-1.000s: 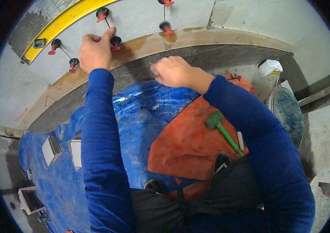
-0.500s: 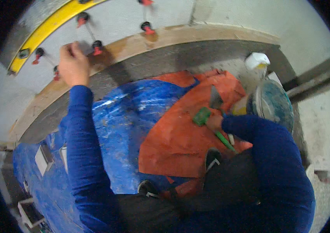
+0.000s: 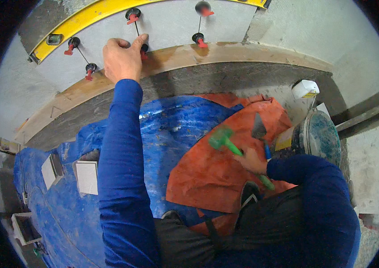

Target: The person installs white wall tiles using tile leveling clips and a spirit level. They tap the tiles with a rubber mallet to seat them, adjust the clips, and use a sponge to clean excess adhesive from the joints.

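My left hand (image 3: pixel 122 58) is closed on the middle black-and-red clamp fitting (image 3: pixel 144 50) and its thin rod, thumb and fingers at the top. Similar clamps (image 3: pixel 90 70) sit in pairs joined by rods on the pale panel (image 3: pixel 220 27), below a long yellow level (image 3: pixel 82 18) and above a wooden strip (image 3: pixel 176 58). My right hand (image 3: pixel 252 161) grips the handle of a green mallet (image 3: pixel 219 138) over the orange sheet, its head slightly blurred. A pointed trowel (image 3: pixel 258 127) lies on that sheet beside it.
A blue tarp (image 3: pixel 167 120) and orange sheet (image 3: pixel 194 178) cover the floor under my feet. At right stand a round bucket (image 3: pixel 321 134) and a white container (image 3: pixel 305 89). At left lie pale tile pieces (image 3: pixel 51 172) and an open box (image 3: pixel 25 228), near the walls.
My right hand has dropped from near the wooden strip to the mallet, taken hold of it and shifted it leftward over the orange sheet. My left hand remains at the clamps.
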Available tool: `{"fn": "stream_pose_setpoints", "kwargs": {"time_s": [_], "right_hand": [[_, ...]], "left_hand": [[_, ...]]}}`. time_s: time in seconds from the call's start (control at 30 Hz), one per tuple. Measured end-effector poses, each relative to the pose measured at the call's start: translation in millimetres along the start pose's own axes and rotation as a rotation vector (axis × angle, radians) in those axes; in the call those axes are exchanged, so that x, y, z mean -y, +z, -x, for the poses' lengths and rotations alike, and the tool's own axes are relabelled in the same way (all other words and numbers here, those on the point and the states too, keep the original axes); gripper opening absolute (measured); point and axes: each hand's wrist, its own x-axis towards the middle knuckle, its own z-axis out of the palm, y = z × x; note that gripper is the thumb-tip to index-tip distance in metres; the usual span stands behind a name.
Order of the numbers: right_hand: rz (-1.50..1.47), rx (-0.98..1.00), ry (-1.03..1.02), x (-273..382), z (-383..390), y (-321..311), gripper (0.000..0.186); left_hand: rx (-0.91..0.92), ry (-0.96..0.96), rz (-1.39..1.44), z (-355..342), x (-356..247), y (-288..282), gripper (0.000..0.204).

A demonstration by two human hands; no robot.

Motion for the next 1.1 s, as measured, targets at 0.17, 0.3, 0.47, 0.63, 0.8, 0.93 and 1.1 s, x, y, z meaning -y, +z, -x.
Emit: {"fn": "stream_pose_setpoints", "kwargs": {"time_s": [0.17,0.3,0.47,0.63,0.8,0.93,1.1], "right_hand": [[-0.143,-0.019,-0.426,143.6,-80.1,-53.1,0.038],[-0.200,-0.308,-0.763,238.2,-128.1,-78.5,0.036],[-0.090,-0.363,-0.740,270.5,-149.5,-92.3,0.039],[-0.122,-0.413,-0.841,271.3,-163.1,-91.4,0.039],[-0.094,-0.325,-0.773,276.1,-173.1,-101.5,0.035],[-0.121,-0.312,-0.793,275.1,-167.2,-108.6,0.034],[-0.088,-0.328,-0.837,270.5,-168.2,-112.0,0.033]], "left_hand": [[0.001,-0.001,0.010,-1.9,-0.8,1.3,0.055],[-0.034,0.004,-0.006,-2.7,0.1,1.8,0.050],[-0.045,0.034,0.049,-5.0,8.4,5.6,0.034],[-0.079,0.133,0.091,-3.6,17.6,9.2,0.036],[-0.094,0.147,0.040,-0.7,16.6,10.1,0.036],[-0.075,0.144,0.028,-4.2,16.3,8.9,0.034],[-0.076,0.164,0.076,-5.3,18.3,9.9,0.015]]}}
